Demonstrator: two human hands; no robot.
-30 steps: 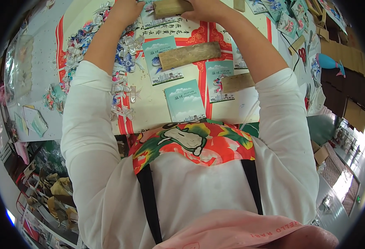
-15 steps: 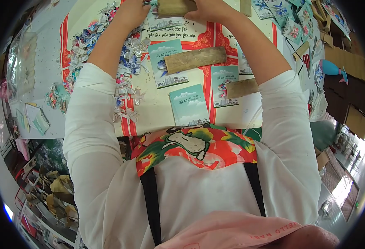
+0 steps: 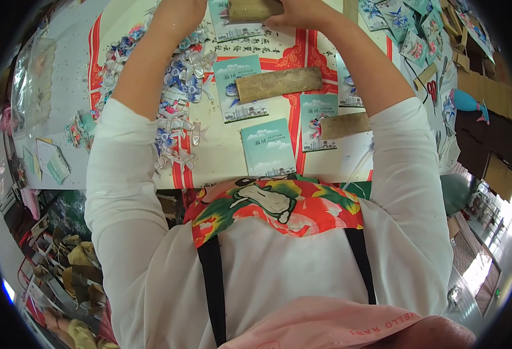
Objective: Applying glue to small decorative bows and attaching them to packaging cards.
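At the top edge, my right hand (image 3: pixel 303 14) is at the right end of a curved bamboo piece (image 3: pixel 254 10), its thumb along the near side; the other fingers are partly cut off. That piece lies on a teal card (image 3: pixel 236 34). My left hand (image 3: pixel 187 8) is left of the same card, its fingers out of the picture. Nearer to me, a second bamboo piece (image 3: pixel 279 84) rests across a card (image 3: pixel 246 112), and a third (image 3: pixel 345 126) across another card (image 3: pixel 318 103). One more teal card (image 3: pixel 267 146) lies uncovered near the front edge.
A heap of small shiny butterfly- and flower-shaped pieces (image 3: pixel 177 125) runs along the table's left side. More cards (image 3: pixel 414 46), red-handled scissors (image 3: pixel 432 88) and a blue fish-shaped object (image 3: pixel 465 100) are at the right. Clear plastic packaging (image 3: pixel 35 87) lies far left.
My left hand has drawn left, away from the far bamboo piece. The right hand stays beside that piece. The whole view has shifted slightly.
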